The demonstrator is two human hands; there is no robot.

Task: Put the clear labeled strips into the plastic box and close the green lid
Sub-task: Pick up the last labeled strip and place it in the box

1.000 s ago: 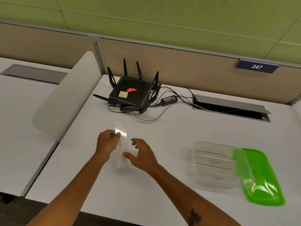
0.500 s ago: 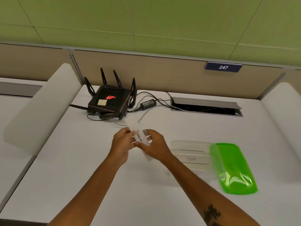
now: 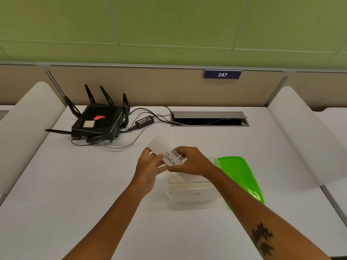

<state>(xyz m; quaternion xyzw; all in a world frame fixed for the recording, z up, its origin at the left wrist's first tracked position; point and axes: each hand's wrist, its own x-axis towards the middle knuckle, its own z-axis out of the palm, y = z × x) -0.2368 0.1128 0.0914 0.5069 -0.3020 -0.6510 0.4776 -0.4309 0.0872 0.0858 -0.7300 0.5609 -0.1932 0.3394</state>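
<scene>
Both hands hold one clear strip [image 3: 161, 148] with "PENGUIN" handwritten on it, tilted in the air above the desk. My left hand [image 3: 149, 167] pinches its near-left edge and my right hand [image 3: 190, 162] grips its right end. Just below and to the right of the hands stands the clear plastic box [image 3: 191, 194], open, with other labeled strips lying inside. Its green lid [image 3: 240, 175] is swung open on the right side, partly behind my right forearm.
A black router [image 3: 96, 121] with antennas, its power adapter [image 3: 144, 121] and cables sit at the back left. A cable hatch [image 3: 209, 118] is cut into the white desk [image 3: 75, 184] at the back. Curved white dividers flank both sides.
My left hand lifted the strip off the desk, my right hand joined it, and both carried the strip rightward to just above the open box. The view shifted right.
</scene>
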